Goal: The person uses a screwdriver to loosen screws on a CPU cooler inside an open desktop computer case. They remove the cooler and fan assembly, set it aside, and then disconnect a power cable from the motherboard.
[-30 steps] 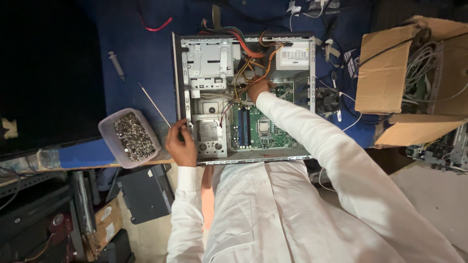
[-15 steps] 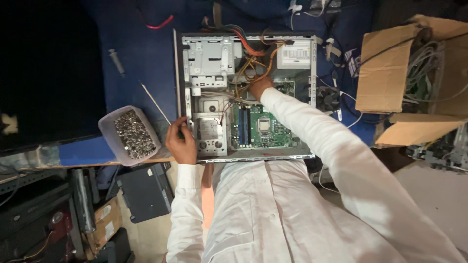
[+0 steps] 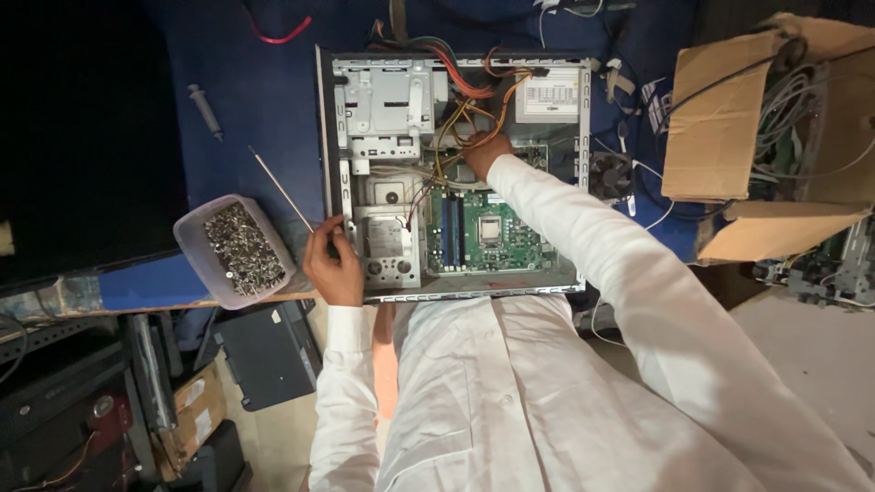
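Open desktop computer case (image 3: pixel 456 173) at centre frame on blue worktop (image 3: pixel 255 109), green motherboard (image 3: pixel 492 232) exposed, left hand (image 3: pixel 333 264) curled gripping its left edge, right hand (image 3: pixel 483 153) buried among coloured cables (image 3: pixel 456 100), grip unclear, tub of screws (image 3: pixel 239 251) lower left.

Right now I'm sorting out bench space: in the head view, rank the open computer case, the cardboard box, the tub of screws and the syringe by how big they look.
1. Open computer case, largest.
2. Cardboard box, clearly smaller; cut off by the frame edge, so its full size is unsure.
3. Tub of screws.
4. Syringe, smallest.
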A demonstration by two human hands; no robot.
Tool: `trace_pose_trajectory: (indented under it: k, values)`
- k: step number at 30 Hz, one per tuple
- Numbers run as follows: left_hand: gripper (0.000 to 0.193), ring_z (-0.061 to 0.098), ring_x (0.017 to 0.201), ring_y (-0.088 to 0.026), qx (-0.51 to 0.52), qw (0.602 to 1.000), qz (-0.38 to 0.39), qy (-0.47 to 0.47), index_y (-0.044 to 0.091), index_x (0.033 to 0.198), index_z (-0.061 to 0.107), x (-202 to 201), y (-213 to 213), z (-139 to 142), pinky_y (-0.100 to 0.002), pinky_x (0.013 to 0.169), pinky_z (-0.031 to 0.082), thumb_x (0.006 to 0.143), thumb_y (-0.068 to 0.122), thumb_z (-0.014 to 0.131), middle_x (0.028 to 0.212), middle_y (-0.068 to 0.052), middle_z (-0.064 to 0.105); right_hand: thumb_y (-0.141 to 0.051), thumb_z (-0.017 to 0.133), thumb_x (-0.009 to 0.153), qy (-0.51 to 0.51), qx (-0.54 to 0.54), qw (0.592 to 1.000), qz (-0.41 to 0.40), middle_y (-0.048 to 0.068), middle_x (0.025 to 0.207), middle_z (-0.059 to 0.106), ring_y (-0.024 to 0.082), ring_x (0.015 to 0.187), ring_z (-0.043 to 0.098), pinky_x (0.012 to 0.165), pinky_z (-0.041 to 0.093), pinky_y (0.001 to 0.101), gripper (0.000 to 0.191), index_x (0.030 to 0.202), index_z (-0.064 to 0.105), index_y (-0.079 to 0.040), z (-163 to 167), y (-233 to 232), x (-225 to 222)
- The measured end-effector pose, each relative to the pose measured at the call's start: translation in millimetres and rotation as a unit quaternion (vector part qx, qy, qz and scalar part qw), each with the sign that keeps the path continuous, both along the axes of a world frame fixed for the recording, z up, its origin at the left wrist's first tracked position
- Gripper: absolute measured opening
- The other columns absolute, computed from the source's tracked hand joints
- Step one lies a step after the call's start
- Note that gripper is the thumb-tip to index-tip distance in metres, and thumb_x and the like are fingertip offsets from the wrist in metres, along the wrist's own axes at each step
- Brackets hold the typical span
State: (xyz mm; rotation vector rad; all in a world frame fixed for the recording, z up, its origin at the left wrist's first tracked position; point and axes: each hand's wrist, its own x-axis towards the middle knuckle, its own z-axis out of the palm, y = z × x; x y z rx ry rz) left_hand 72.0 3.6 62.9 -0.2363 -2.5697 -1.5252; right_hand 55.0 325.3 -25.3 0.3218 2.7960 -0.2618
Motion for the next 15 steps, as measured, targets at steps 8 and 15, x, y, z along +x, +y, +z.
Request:
trace_pose_trajectory:
  k: [8, 15]
  values:
    - [0.018, 0.07, 0.085, -0.028, -0.01, 1.0, 0.004, -0.005, 0.001, 0.105, 0.074, 0.0, 0.8, -0.1, -0.038, 0.079, 0.053, 0.098, 0.003, 0.057, 0.095, -0.015, 0.072, -0.017, 0.057, 0.097, -0.244, 0.141, 0.959, 0.025, 0.014, 0.125, 0.071, 0.038, 0.108, 0.071, 0.071, 0.06, 0.0581, 0.03, 0.121, 0.073, -0.009, 7.1, -17.0, -14.3]
    - [0.017, 0.07, 0.088, -0.03, -0.022, 1.0, -0.005, 0.006, 0.002, 0.106, 0.073, 0.0, -0.3, -2.3, -0.04, 0.082, 0.052, 0.098, 0.004, 0.058, 0.096, -0.015, 0.073, -0.015, 0.057, 0.094, -0.208, 0.154, 0.946, 0.196, 0.014, 0.124, 0.071, 0.038, 0.111, 0.068, 0.081, 0.058, 0.0559, 0.031, 0.12, 0.074, -0.007, 0.1, -4.1, -12.4]
